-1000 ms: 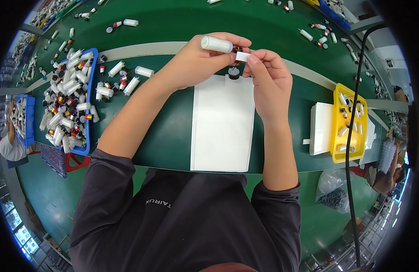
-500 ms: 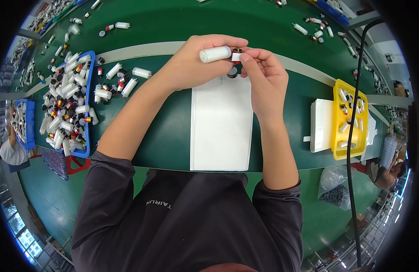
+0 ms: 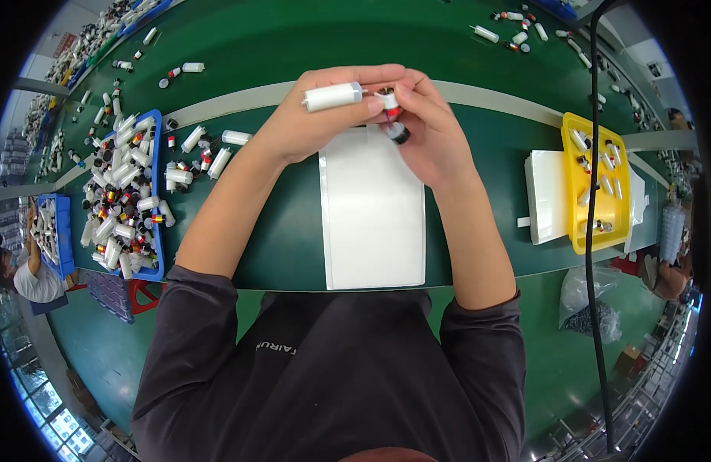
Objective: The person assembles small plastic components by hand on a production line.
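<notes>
Above the far end of a white sheet stack, both my hands are closed together. Across the palm and fingers of my left hand lies a white cylinder with a clear end. Its fingertips also reach a small red-and-white cylindrical part with a dark end. That part sits between the fingertips of my right hand, whose thumb presses at its side. Just below it, against the right fingers, hangs a round clear-and-black cap. Thin wires seem to link these pieces.
At left stands a blue bin heaped with similar white cylinders; loose ones lie beside it. To the right, a yellow tray holds several pieces beside a white stack. A black cable hangs in front of the tray.
The white strip pinched by my right fingers now lies against the small part. That part has turned, showing more red. The view has shifted slightly, and both hands appear further left.
</notes>
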`<action>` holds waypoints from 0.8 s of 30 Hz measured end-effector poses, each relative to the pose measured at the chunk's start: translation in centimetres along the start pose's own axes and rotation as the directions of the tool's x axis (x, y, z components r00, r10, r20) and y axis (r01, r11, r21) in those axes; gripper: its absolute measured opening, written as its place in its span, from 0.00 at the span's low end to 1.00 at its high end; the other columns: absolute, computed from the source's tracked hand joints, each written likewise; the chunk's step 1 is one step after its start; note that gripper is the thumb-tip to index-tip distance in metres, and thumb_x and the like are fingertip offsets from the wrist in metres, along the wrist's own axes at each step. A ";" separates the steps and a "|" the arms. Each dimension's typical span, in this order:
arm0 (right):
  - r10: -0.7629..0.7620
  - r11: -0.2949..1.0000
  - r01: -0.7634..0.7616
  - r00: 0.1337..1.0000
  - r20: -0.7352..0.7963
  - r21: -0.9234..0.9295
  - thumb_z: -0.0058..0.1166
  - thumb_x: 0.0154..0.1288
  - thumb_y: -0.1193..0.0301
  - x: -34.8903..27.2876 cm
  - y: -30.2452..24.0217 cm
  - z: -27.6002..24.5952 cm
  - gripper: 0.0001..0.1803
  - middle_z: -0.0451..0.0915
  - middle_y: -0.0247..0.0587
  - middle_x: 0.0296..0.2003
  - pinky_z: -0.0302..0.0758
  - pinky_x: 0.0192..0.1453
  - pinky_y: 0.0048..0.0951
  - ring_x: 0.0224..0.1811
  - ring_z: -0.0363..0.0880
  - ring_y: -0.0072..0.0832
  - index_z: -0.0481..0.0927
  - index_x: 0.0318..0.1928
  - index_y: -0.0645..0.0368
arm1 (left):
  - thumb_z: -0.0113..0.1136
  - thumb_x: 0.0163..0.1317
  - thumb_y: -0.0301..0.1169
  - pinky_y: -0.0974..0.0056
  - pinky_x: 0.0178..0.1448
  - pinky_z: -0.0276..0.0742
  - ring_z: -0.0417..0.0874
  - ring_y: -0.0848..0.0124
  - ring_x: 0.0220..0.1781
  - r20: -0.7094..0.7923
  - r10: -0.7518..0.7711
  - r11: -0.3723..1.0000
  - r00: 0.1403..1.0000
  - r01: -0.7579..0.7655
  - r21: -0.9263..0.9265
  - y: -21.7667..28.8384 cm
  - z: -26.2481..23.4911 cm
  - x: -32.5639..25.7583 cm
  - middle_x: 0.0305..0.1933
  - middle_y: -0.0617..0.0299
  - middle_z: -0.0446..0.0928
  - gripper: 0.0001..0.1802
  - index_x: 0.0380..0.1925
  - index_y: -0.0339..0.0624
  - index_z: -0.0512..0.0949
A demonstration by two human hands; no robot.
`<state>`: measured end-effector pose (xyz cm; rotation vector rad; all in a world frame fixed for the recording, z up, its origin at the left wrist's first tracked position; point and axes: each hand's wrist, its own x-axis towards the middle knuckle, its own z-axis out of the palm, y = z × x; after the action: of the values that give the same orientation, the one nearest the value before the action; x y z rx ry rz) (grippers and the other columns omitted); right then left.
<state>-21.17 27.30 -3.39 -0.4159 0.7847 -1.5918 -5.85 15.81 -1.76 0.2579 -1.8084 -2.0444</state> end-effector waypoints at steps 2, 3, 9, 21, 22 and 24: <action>-0.340 0.882 0.286 0.937 -0.085 -0.374 0.63 0.69 0.68 0.4 0.1 0.2 0.14 0.80 0.27 0.40 0.68 0.47 0.21 0.42 0.75 0.17 0.74 0.50 0.54 | 0.60 0.69 0.23 0.61 0.64 0.81 0.82 0.62 0.60 -0.103 -0.039 0.998 0.994 0.033 -0.061 0.1 -0.2 0.1 0.63 0.45 0.78 0.27 0.67 0.29 0.70; -0.486 0.788 0.385 0.868 -0.104 -0.480 0.61 0.69 0.70 0.0 0.3 0.6 0.10 0.81 0.30 0.36 0.73 0.45 0.24 0.40 0.78 0.18 0.79 0.48 0.57 | 0.60 0.69 0.22 0.61 0.64 0.82 0.84 0.60 0.59 -0.133 -0.036 0.999 0.990 0.034 -0.018 0.5 -0.7 0.2 0.62 0.45 0.78 0.26 0.66 0.29 0.70; -0.357 -0.089 0.280 0.887 0.293 -0.956 0.55 0.66 0.78 -2.1 2.6 0.6 0.13 0.81 0.48 0.35 0.80 0.39 0.36 0.33 0.82 0.39 0.83 0.50 0.62 | 0.67 0.62 0.24 0.64 0.57 0.84 0.88 0.66 0.50 -0.326 0.193 0.597 0.926 0.153 0.787 3.6 -14.1 2.3 0.51 0.51 0.86 0.25 0.61 0.34 0.77; -0.258 -0.213 0.253 0.917 0.304 -0.944 0.55 0.59 0.76 -1.0 3.5 -1.2 0.09 0.81 0.50 0.33 0.82 0.35 0.45 0.32 0.83 0.49 0.75 0.41 0.61 | 0.64 0.60 0.57 0.54 0.66 0.75 0.79 0.52 0.64 -0.381 0.101 0.308 0.919 0.335 0.890 -5.1 -16.3 17.5 0.61 0.46 0.79 0.41 0.64 0.37 0.74; -0.256 -0.226 0.262 0.913 0.316 -0.938 0.55 0.59 0.76 -1.0 3.6 -1.0 0.09 0.81 0.50 0.33 0.82 0.35 0.45 0.32 0.83 0.49 0.75 0.41 0.61 | 0.64 0.59 0.59 0.53 0.65 0.76 0.80 0.53 0.63 -0.458 0.099 0.291 0.883 0.414 0.862 -6.1 -16.3 18.9 0.59 0.48 0.80 0.42 0.64 0.38 0.75; -0.243 -0.259 0.206 0.932 0.270 -0.944 0.56 0.58 0.75 -1.5 3.6 -1.1 0.09 0.80 0.49 0.32 0.82 0.34 0.45 0.30 0.83 0.48 0.74 0.39 0.61 | 0.65 0.56 0.61 0.52 0.61 0.78 0.82 0.55 0.58 -0.497 0.208 0.204 0.842 0.460 0.864 -7.4 -13.9 20.5 0.54 0.53 0.81 0.40 0.61 0.44 0.78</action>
<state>-19.04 28.92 -6.35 -1.8810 2.1071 -0.8044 -20.20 -4.59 -8.55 1.2393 -2.4269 -0.3388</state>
